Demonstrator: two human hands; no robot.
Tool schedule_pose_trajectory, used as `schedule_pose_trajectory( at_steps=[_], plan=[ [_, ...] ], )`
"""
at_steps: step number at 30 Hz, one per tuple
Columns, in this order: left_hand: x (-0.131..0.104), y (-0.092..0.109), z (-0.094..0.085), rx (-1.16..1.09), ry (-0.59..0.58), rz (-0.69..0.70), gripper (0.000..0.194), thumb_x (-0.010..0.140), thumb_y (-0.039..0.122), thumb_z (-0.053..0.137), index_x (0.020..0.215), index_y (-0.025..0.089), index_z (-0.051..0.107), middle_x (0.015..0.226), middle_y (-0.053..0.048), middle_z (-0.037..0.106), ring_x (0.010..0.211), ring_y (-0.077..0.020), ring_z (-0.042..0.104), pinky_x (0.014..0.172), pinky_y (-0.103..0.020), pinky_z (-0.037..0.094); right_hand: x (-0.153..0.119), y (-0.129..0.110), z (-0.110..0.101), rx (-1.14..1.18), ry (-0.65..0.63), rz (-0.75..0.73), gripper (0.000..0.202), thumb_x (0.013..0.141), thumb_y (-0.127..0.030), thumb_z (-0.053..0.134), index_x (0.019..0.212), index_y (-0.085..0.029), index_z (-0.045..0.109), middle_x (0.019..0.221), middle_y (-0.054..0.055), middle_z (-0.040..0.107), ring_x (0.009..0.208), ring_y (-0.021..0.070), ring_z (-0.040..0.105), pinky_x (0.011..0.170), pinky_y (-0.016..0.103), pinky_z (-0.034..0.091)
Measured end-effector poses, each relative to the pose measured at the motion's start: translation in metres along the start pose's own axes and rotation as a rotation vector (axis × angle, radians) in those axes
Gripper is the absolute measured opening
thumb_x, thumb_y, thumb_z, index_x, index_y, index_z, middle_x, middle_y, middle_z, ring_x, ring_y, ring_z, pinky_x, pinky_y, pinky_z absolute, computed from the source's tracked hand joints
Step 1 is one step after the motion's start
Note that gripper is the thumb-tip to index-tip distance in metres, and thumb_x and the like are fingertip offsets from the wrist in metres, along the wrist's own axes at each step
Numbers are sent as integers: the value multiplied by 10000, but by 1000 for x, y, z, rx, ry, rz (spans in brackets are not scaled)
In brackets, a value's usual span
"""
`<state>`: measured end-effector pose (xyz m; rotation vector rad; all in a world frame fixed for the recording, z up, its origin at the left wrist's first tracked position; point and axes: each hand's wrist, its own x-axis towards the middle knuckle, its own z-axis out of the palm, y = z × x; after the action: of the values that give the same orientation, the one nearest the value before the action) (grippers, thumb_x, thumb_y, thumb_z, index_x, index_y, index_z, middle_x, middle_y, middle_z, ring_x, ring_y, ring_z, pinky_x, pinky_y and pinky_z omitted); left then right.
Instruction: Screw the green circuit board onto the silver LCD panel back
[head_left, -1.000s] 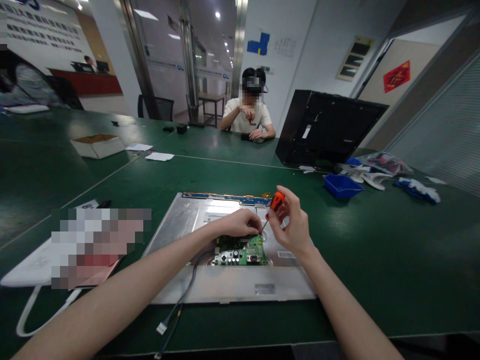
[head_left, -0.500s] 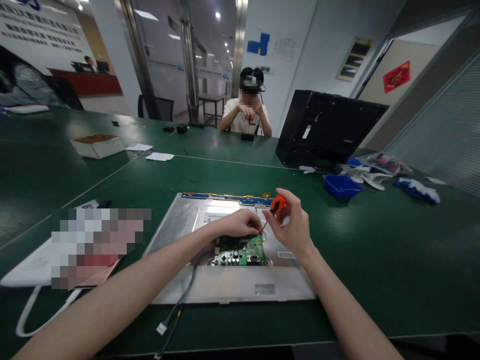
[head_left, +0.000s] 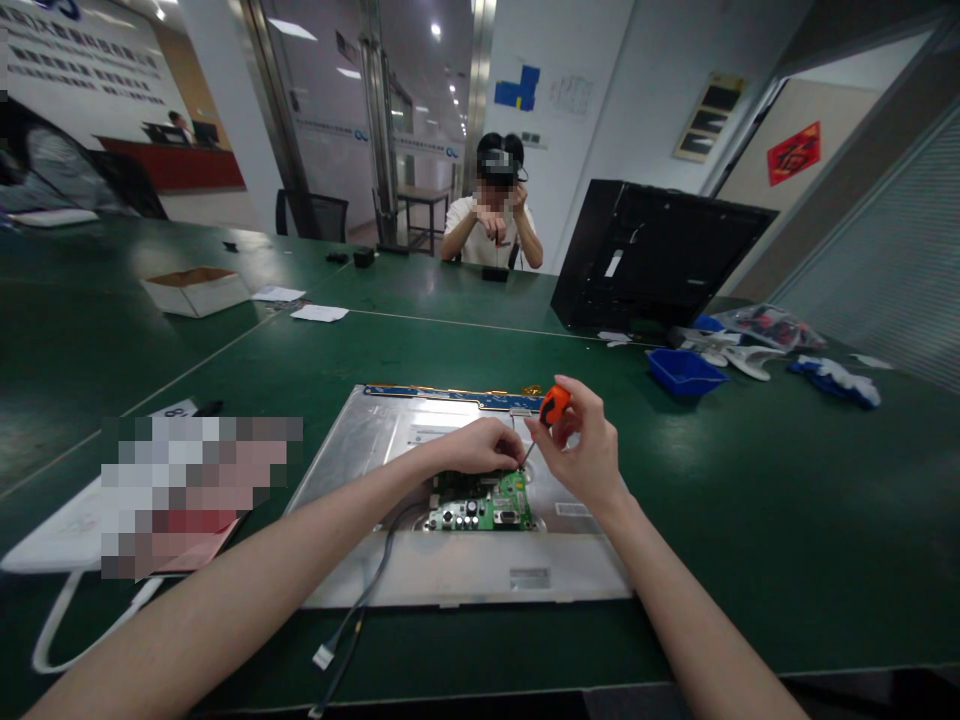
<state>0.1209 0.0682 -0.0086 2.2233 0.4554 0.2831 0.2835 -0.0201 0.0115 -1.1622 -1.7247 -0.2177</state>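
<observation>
A silver display panel (head_left: 341, 440) lies on the green table with a green circuit board (head_left: 487, 505) on its middle. My right hand (head_left: 589, 455) holds an orange and black screwdriver (head_left: 556, 406) by its handle, tilted, with the tip at the board's upper right corner. Beside that tip, the fingertips of my left hand (head_left: 484, 447) are pinched together; what is between them, if anything, is too small to tell. My left hand covers part of the board's upper edge. Dark cables (head_left: 379, 570) run from the board's left side over the panel's front edge.
A black monitor housing (head_left: 660, 255) stands at the back right, with a blue tray (head_left: 686, 370) and gloves (head_left: 834, 380) near it. An open box (head_left: 196, 290) sits at the back left. A white cable (head_left: 52, 630) lies by my left forearm. A co-worker (head_left: 491, 215) sits opposite.
The orange handle has turned slightly in my right hand, while its tip stays at the same corner. My left hand keeps its place. The co-worker's head and raised hand have shifted a little.
</observation>
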Motion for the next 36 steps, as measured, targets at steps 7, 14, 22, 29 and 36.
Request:
schedule_pose_trajectory(
  at_steps=[7,14,22,29,36],
  plan=[
    [1,-3,2,2,13,-1,94,765,107,617,800,116,704,674,6,634,650,-124,543,644,-219,393,0,-3,-3,27,-35,6,539,850,-241,613,1341,-248,391,778,-30,598,534,103,549,490,238,467],
    [0,-2,1,-22,3,-15,99,766,116,617,796,120,711,672,3,639,643,-121,544,636,-214,397,0,-4,-1,47,-24,31,564,850,-215,591,1362,-235,356,745,-36,596,517,104,548,467,224,449],
    [0,-2,1,-17,10,-3,94,767,123,621,797,122,709,695,-2,650,654,-122,558,650,-216,412,1,-2,-2,-55,21,-29,509,835,-301,662,1286,-235,436,670,-70,537,464,93,498,458,229,426],
    [1,-4,1,-25,4,-17,116,774,131,629,849,116,715,704,-8,663,648,-123,562,634,-222,410,1,-5,-5,32,-59,6,555,862,-228,560,1381,-231,364,730,-36,593,506,110,541,466,240,461],
    [0,-2,1,-34,-7,-7,102,771,106,622,821,111,711,693,-7,655,642,-121,560,643,-223,412,2,-5,-2,-32,14,-7,512,847,-240,601,1323,-236,414,698,-58,561,483,97,516,468,235,445]
  ],
)
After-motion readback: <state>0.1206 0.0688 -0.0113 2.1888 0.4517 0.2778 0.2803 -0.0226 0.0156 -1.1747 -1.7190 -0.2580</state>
